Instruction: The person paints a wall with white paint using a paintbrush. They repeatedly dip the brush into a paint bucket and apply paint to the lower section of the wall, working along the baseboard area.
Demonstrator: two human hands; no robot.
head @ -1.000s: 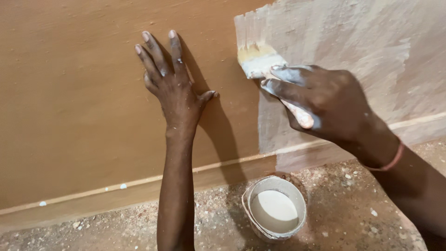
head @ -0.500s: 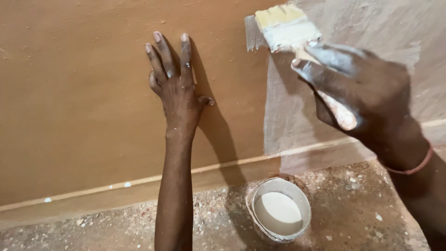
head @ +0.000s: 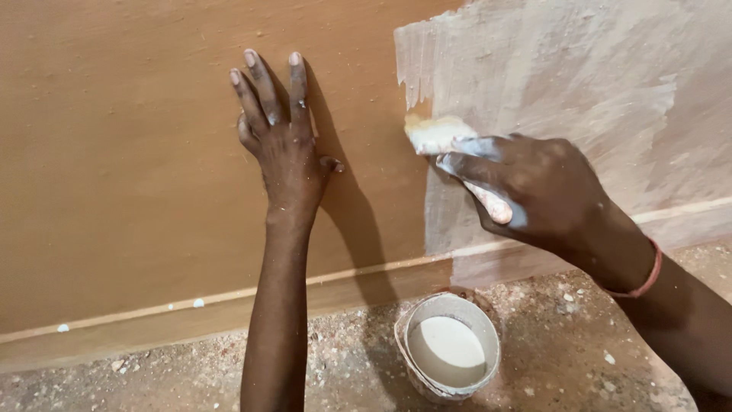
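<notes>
My left hand (head: pixel 284 141) lies flat against the brown wall (head: pixel 122 152), fingers spread and pointing up, holding nothing. My right hand (head: pixel 534 187) grips a paintbrush (head: pixel 436 134) by its pale handle; the wet bristles press on the wall at the left edge of a whitish painted patch (head: pixel 564 99). The patch covers the wall's right part down to the skirting. A small round pot of white paint (head: pixel 450 352) stands on the floor below, between my two arms.
A brown skirting strip (head: pixel 152 320) runs along the wall's foot, with a few white drips on it. The gritty floor (head: pixel 564 336) is speckled with paint flecks. A red band circles my right wrist (head: pixel 644 278).
The brush went up the wall at the patch's left edge, then came back down to mid height. My left hand has stayed flat on the wall.
</notes>
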